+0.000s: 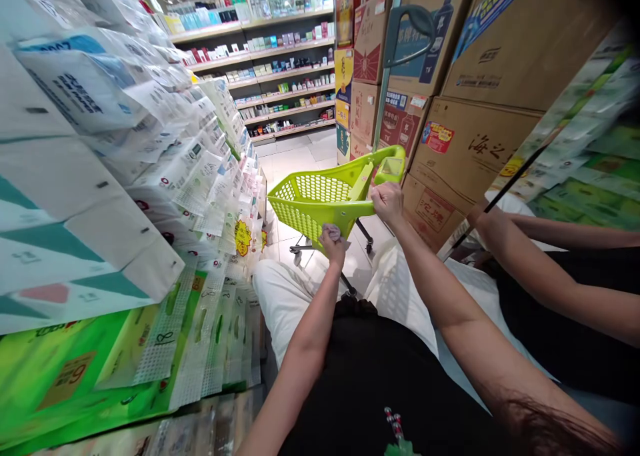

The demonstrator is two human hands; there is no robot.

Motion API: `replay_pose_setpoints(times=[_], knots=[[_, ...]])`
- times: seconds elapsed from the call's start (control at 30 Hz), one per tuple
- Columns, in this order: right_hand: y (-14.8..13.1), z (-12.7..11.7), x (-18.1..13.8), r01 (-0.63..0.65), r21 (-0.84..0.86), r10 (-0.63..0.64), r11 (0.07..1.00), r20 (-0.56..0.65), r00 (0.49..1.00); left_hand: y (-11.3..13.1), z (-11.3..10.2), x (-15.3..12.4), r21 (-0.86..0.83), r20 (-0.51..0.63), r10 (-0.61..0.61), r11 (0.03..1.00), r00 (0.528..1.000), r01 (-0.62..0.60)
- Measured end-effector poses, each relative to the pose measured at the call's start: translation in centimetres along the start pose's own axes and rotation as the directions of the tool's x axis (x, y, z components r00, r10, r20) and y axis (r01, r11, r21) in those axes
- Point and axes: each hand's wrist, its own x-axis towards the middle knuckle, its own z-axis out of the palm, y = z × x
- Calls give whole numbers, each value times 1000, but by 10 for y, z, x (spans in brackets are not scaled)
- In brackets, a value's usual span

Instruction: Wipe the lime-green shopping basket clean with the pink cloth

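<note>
Lime-green mesh-patterned cart [320, 203]; brown cardboard boxes [470, 149].

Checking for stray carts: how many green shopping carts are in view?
1. The cart stands in the aisle ahead, right hand on its handle, left hand under its basket. Others may be hidden.

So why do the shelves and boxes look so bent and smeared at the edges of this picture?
Head view: a wide lens bows the tissue packs and cardboard boxes outward; the right edge is blurred and dark; the middle stays sharp, with the right hand on the green cart and the left hand holding a cloth.
</note>
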Motion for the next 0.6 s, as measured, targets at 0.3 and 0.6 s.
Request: replay_pose_setpoints(times=[0.3, 0.6], knots=[[1, 1, 0, 28, -38, -28, 999, -3, 1000, 17, 3, -2, 13, -12, 18, 1000, 1000, -18], [-4, -2, -4, 64, -50, -64, 997, -15, 998, 9, 1, -4, 10, 1, -58, 998, 998, 58]])
